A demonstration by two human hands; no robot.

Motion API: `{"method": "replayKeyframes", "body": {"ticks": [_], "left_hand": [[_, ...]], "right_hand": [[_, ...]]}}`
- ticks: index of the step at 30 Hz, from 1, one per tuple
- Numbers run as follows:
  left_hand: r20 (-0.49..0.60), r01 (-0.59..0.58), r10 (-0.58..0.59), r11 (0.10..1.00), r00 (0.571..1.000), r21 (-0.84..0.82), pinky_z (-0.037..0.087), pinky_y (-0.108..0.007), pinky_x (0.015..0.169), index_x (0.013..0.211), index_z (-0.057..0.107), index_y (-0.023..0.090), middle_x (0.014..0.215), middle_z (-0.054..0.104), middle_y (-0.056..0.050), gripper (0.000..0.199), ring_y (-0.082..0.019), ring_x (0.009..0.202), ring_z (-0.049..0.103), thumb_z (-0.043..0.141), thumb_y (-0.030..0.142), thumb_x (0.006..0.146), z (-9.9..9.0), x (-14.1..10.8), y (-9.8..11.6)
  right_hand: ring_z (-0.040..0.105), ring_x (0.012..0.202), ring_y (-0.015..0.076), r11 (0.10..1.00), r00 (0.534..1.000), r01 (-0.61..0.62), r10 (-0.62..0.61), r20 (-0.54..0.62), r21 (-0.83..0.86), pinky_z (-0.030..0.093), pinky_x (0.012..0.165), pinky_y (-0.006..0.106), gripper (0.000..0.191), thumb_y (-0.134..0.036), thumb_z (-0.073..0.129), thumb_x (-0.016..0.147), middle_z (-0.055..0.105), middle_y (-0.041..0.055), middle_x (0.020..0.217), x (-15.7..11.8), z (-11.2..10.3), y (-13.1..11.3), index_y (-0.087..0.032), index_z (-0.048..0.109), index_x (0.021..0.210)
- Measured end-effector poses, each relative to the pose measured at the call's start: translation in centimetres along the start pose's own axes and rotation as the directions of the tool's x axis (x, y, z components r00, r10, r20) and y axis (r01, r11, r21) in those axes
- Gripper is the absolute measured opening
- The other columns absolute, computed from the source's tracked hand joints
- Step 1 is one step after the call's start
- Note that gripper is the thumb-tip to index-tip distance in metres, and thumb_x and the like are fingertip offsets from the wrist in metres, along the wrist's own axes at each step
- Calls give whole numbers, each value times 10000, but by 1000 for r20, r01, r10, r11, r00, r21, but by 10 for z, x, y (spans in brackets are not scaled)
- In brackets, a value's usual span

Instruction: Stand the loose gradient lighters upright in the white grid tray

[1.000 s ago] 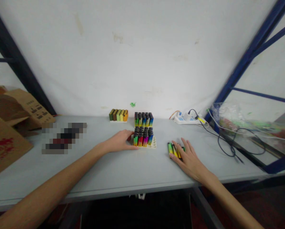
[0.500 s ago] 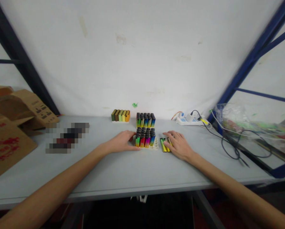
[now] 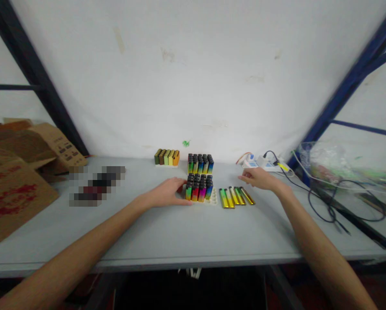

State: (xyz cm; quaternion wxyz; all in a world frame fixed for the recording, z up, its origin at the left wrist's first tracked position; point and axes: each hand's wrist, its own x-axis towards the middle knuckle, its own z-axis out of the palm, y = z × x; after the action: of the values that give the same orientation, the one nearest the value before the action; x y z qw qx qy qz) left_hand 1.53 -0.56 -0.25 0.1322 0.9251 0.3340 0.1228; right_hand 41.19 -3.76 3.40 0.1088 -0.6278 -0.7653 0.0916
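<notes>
My left hand [image 3: 167, 192] is at the left end of a white tray [image 3: 214, 197], thumb along the front and fingers behind, holding it. Several upright lighters [image 3: 199, 189] with black tops and green, red, pink and blue bodies stand in the tray. Holes show at its right end. To the right, several yellow-gold lighters [image 3: 234, 197] lie side by side on the table, spread in a loose row. Behind them my right hand [image 3: 256, 177] hovers with loosely bent fingers, and nothing shows in it.
A second lighter block [image 3: 200, 164] and a tray of yellow, green and brown lighters [image 3: 167, 157] stand near the wall. A power strip [image 3: 260, 162] and black cable [image 3: 328, 211] are right. Cardboard boxes [image 3: 21, 185] stand left; a blurred-out patch [image 3: 97, 185] lies beside them.
My right hand has left the lying lighters and moved right and back, so more of them show. My left hand stays at the tray. The whole view has shifted slightly.
</notes>
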Motion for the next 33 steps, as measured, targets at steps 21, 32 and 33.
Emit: {"method": "replayKeyframes", "body": {"ticks": [21,32,33], "left_hand": [[-13,13,-13,1000,1000,6,459,-340,740,972,634,166,889,666,-69,672,-263,826,619,651,794,735,0,-1,2],[-27,7,-8,999,1000,-37,452,-330,713,967,655,178,877,665,-64,669,-248,791,606,656,799,716,0,-1,1],[-29,5,-6,999,1000,-40,452,-330,716,970,658,180,880,665,-64,668,-248,794,607,655,799,717,1,-1,0]], "right_hand": [[658,658,195,988,989,18,-41,144,153,482,605,298,267,-431,569,925,742,101,827,-11,14,20,-165,595,946],[697,855,181,460,969,179,-235,-75,869,553,854,415,449,-515,670,921,718,56,1044,-11,33,-25,-268,425,1205],[686,844,175,434,969,192,-228,-99,880,547,843,403,445,-514,672,922,712,36,1006,-8,38,-28,-277,417,1199]]}}
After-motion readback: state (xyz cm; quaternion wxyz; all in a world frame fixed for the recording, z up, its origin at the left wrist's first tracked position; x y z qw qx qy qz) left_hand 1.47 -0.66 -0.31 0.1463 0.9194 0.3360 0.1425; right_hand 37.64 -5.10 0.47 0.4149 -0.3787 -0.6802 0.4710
